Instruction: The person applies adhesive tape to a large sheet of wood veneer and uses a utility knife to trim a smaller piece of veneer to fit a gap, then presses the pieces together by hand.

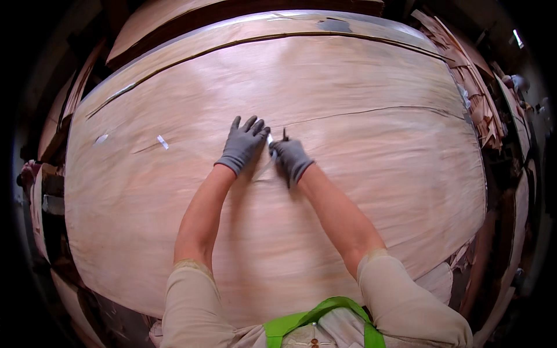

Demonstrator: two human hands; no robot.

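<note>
A large sheet of pale pinkish wood veneer (360,191) lies spread out under both hands. My left hand (242,145), in a grey glove, rests on it with fingers spread. Beside its fingertips is a small white strip (269,138), touching or close to my right hand. My gloved right hand (290,158) is closed, slightly blurred, and a thin dark tool (284,134) pokes up from it; its kind cannot be made out. A crack (360,111) runs through the veneer from near the hands toward the right edge.
Two white pieces, a short strip (163,142) and a scrap (101,139), lie on the left of the sheet. A long dark split (243,42) crosses the far side. Another veneer stack (156,26) stands beyond, and torn veneer scraps (478,98) hang at the right.
</note>
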